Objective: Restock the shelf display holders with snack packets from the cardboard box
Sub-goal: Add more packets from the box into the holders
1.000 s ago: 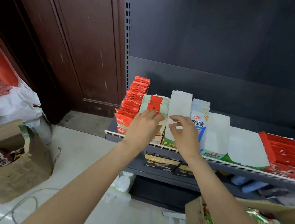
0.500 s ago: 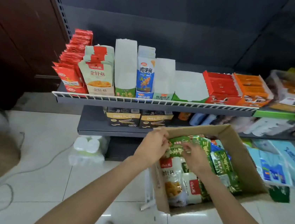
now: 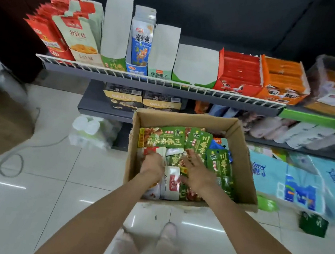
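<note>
An open cardboard box (image 3: 186,118) stands on the tiled floor below the shelf and holds several green snack packets (image 3: 161,136) and white and red ones (image 3: 172,181). Both my hands are inside it. My left hand (image 3: 152,166) curls its fingers down round a white and red packet (image 3: 155,151) at the box's left side. My right hand (image 3: 197,172) lies flat with spread fingers on the green packets in the middle. On the wire-fronted shelf (image 3: 167,85) above stand display holders, among them bare white ones (image 3: 117,27), (image 3: 195,64).
Red and orange cartons (image 3: 239,72) fill the shelf's right part. Dark boxes (image 3: 123,100) sit on the lower shelf. A torn brown carton (image 3: 0,120) and a cable (image 3: 12,163) lie at left, blue packs (image 3: 302,184) at right. My feet (image 3: 167,237) stand just before the box.
Both hands left the shelf holders, came down into the box, and have moved toward its near side. The view tilted down from the shelf to the box.
</note>
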